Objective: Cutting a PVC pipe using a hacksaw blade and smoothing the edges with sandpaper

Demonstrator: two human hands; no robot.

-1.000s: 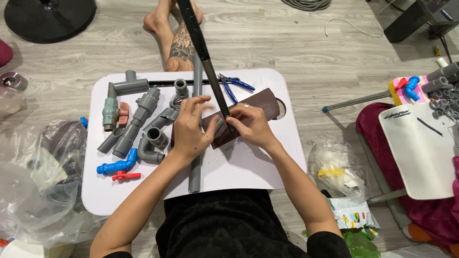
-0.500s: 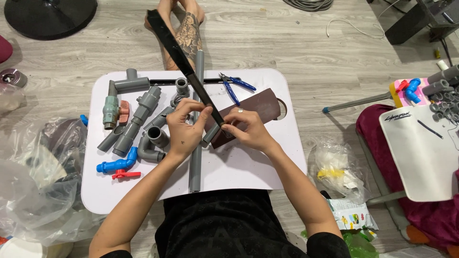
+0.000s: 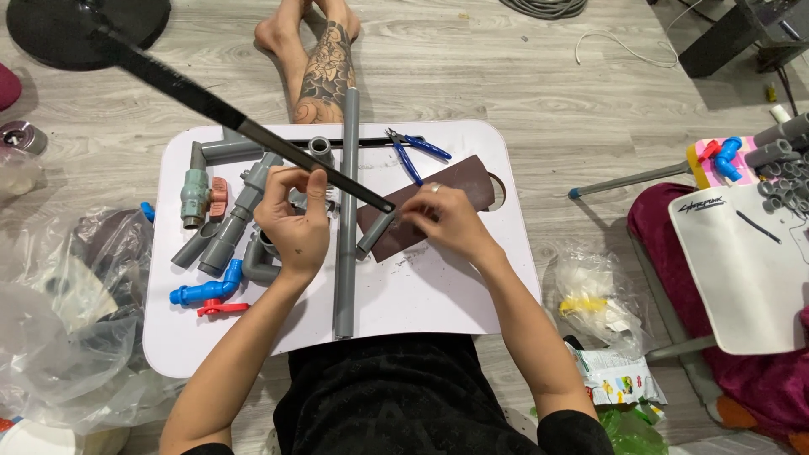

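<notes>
Pinching a long black blade [image 3: 253,135], the left hand [image 3: 295,227] points it toward upper left. Right hand [image 3: 447,223] presses brown sandpaper [image 3: 455,190] and a short grey pipe [image 3: 375,236] at its tip.

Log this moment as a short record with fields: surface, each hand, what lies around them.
surface: white lap table on a grey wood floor
left hand: left hand grips a long black blade that slants up to the left
right hand: right hand presses on a brown sheet beside a short grey pipe
between the hands: long grey pipe, lying lengthwise
left of table: grey fittings, blue tap
top of table: blue-handled pliers
</notes>
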